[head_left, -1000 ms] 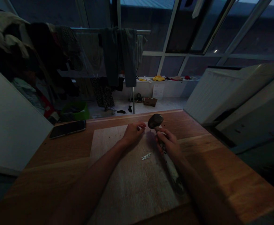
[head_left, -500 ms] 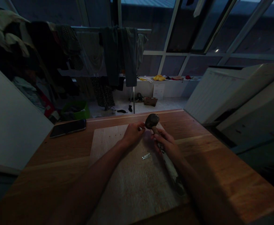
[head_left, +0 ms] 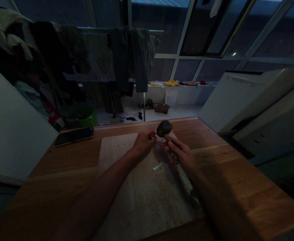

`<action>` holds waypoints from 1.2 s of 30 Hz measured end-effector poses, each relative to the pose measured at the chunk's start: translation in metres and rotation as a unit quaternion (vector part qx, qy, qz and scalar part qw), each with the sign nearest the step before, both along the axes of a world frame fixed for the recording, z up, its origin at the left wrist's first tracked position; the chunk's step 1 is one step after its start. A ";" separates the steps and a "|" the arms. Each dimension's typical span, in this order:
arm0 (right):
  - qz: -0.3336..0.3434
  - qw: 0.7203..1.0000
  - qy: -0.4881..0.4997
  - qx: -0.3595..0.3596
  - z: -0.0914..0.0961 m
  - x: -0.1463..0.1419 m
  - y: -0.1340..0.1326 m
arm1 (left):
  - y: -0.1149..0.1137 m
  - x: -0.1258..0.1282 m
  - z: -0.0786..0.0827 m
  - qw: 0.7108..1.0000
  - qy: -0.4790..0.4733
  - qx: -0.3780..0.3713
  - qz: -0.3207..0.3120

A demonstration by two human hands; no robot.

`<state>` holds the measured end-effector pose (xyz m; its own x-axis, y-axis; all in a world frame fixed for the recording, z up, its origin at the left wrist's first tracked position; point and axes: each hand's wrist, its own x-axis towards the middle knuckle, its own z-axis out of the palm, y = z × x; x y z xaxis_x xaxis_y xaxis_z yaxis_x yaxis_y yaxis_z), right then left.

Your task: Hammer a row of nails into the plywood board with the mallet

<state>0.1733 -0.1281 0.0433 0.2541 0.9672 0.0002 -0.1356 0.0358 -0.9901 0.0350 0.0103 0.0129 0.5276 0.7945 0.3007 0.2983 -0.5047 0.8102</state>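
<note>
The hammer is over the far end of a pale wooden board, with its dark round head up and its long handle running back toward the person. The right hand is closed around the handle, close under the head. The left hand rests on the board just beside the hammer head. Its thumb and finger tips are pressed together, but it is too dark to see what they pinch.

A few small shiny nails lie on the board between the two hands. The board lies on a brown table. A dark phone lies flat near the table's far left edge, well apart from the hands.

A white paper leans by the window, and its writing is too small to read. Clothes hang on a rail behind the table.
</note>
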 end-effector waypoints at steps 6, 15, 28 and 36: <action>0.005 1.000 -0.002 0.002 0.001 -0.002 -0.001 | -0.001 -0.001 0.003 1.000 -0.021 -0.013 -0.015; 0.011 0.998 -0.062 -0.005 -0.002 -0.004 -0.001 | -0.003 -0.002 0.006 0.999 -0.032 -0.038 -0.022; 0.004 0.999 -0.048 -0.010 -0.001 -0.005 0.000 | -0.004 -0.002 0.003 0.999 -0.015 -0.015 -0.037; -0.071 0.997 0.003 -0.024 0.007 0.008 0.000 | -0.023 -0.010 0.038 0.979 0.099 0.119 -0.136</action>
